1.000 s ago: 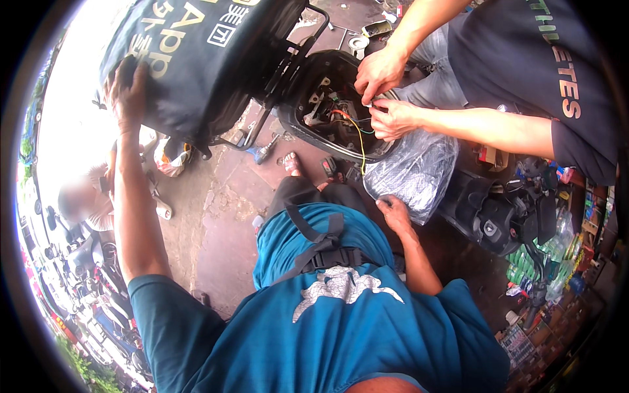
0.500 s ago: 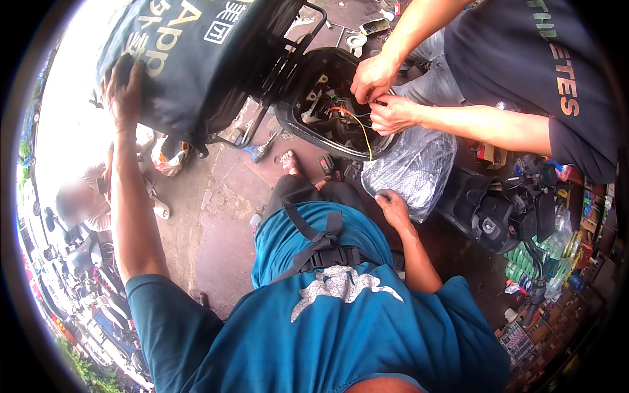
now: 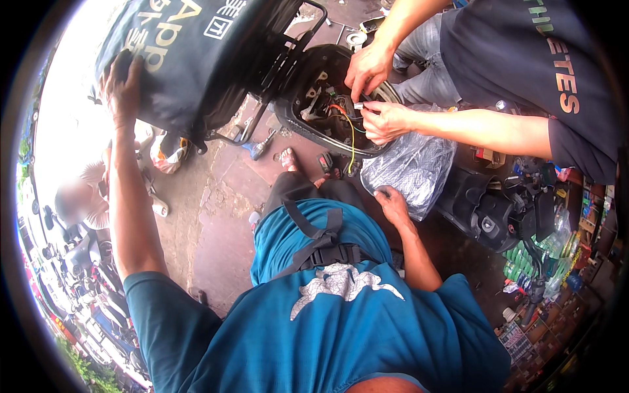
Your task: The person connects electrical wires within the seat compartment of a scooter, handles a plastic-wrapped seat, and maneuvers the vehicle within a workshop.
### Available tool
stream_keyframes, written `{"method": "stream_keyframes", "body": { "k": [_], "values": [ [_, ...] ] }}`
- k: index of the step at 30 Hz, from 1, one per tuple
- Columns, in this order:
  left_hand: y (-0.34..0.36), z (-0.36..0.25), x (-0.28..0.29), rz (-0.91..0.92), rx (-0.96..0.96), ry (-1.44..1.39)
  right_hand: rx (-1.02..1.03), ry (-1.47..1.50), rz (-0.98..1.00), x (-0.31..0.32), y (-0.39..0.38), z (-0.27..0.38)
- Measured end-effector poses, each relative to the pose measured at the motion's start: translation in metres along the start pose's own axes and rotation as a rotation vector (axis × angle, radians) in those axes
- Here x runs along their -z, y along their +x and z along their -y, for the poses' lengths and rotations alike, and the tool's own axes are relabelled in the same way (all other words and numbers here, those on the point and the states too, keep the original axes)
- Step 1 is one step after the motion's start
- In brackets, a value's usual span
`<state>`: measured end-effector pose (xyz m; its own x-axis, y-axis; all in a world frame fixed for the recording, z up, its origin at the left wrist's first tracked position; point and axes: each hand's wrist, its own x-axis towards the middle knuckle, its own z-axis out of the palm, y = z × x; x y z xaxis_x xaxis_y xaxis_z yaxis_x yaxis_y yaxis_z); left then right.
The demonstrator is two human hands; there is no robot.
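Note:
My left hand point(image 3: 122, 92) lies with spread fingers on a large dark delivery box point(image 3: 180, 85) at the upper left. My right hand point(image 3: 393, 204) rests against the near edge of a scooter seat point(image 3: 413, 171) wrapped in clear plastic; its fingers show only in part. Between my hands, the scooter's under-seat compartment point(image 3: 308, 139) lies uncovered, with orange, blue and yellow wires point(image 3: 354, 141) coming out of it. Across from me, a co-worker's two hands point(image 3: 386, 122) work over it, and a small white connector point(image 3: 358, 106) shows between their fingertips.
A black metal rack point(image 3: 265, 98) joins the box to the scooter. On the paving lie a blue power tool point(image 3: 255, 149) and a plastic bag point(image 3: 169, 154). The scooter's front point(image 3: 488, 216) is to the right, before stacked green bottles point(image 3: 521, 262). Another person point(image 3: 85, 196) is at the far left.
The co-worker's hands have drawn a little apart, exposing the white connector. The yellow wire has swung left. Both my hands stay where they were.

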<state>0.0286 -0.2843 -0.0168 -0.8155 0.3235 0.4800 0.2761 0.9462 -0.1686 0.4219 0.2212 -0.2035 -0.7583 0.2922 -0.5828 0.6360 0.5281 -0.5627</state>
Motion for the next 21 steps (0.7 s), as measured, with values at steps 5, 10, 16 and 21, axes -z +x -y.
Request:
{"method": "stream_keyframes", "body": {
  "k": [5,10,16,21],
  "values": [
    [0.0,0.001,0.0,-0.001,-0.033,0.048,0.0,0.016,0.032,0.004,0.003,0.009],
    [-0.001,-0.001,0.001,0.015,-0.075,0.096,-0.019,0.015,0.078,0.003,0.004,0.012],
    [-0.003,-0.001,0.001,0.004,-0.036,0.089,0.032,0.052,0.038,0.0,0.004,0.017],
    [-0.004,-0.005,0.003,-0.004,-0.056,0.083,0.174,0.149,-0.034,0.004,0.007,0.064]
  ]
}}
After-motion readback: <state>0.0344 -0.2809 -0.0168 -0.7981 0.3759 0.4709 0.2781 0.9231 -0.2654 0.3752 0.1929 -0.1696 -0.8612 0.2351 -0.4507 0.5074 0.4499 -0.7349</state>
